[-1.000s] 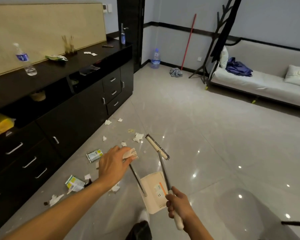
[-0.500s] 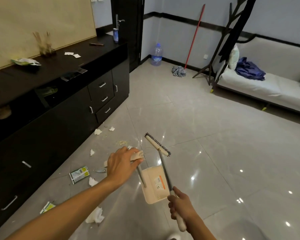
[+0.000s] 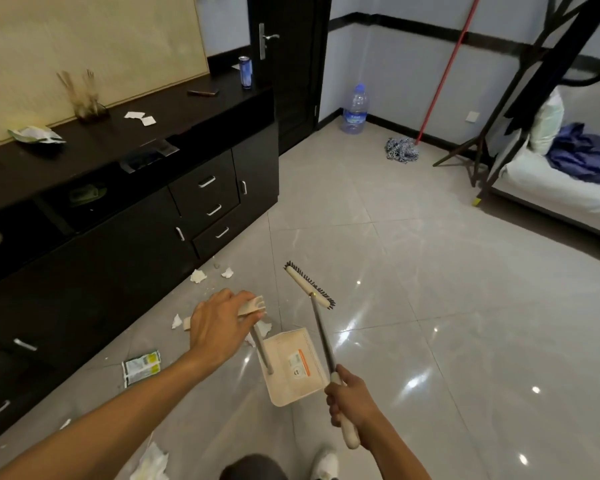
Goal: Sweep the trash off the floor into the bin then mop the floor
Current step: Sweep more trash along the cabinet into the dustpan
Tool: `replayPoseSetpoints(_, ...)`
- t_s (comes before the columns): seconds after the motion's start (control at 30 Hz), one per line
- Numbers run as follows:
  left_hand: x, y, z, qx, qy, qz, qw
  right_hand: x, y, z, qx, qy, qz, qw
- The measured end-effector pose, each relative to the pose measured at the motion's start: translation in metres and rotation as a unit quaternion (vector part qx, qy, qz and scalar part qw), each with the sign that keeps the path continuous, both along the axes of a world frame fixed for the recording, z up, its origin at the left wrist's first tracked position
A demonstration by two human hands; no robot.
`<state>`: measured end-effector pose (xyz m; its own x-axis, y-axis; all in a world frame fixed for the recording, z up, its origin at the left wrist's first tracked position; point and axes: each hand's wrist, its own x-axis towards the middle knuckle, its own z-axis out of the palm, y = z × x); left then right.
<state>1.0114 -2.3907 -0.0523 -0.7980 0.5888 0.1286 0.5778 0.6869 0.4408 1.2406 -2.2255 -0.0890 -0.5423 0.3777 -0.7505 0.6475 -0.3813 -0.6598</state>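
Observation:
My left hand grips the top of a cream dustpan's handle; the dustpan hangs just above the grey tiled floor. My right hand is closed around the grip of a short broom whose bristled head points forward, raised off the floor. Scraps of white paper and a green-and-white wrapper lie on the floor along the foot of the black cabinet. A crumpled tissue lies near my feet. A red-handled mop leans in the far corner. No bin is in view.
A long black cabinet runs along the left wall, with a can, papers and a wrapper on top. A large water bottle stands by the dark door. A coat stand and a white sofa fill the right side.
The view has moved forward along the cabinet and turned slightly right. Both hands keep their hold, and dustpan and broom have travelled with me past some of the litter.

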Motion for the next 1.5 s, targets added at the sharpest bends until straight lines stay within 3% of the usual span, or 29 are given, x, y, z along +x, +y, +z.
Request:
replayPoseSetpoints(0.3, -0.057, 0.071, -0.014, -0.027, -0.01, 0.111, 0.993, -0.105, 0.106, -0.023, 0.009, -0.016, 0.093, 0.996)
replayPoseSetpoints(0.7, -0.207, 0.141, -0.07, -0.019, -0.064, 0.211, 0.975, -0.306, 0.213, -0.047, 0.005, -0.063, 0.197, 0.978)
replayPoseSetpoints(1.07, -0.311, 0.169, -0.093, -0.061, -0.062, 0.29, 0.953, -0.462, 0.285, -0.118, 0.038, -0.1, 0.25, 0.962)
replayPoseSetpoints(1.3, -0.348, 0.171, -0.125, -0.079, 0.0, 0.369, 0.926, -0.585, 0.321, -0.193, 0.042, -0.102, 0.297, 0.949)
replayPoseSetpoints(1.5, -0.348, 0.17, -0.152, -0.084, -0.005, 0.46, 0.884, -0.67, 0.31, -0.247, 0.057, -0.101, 0.36, 0.926)
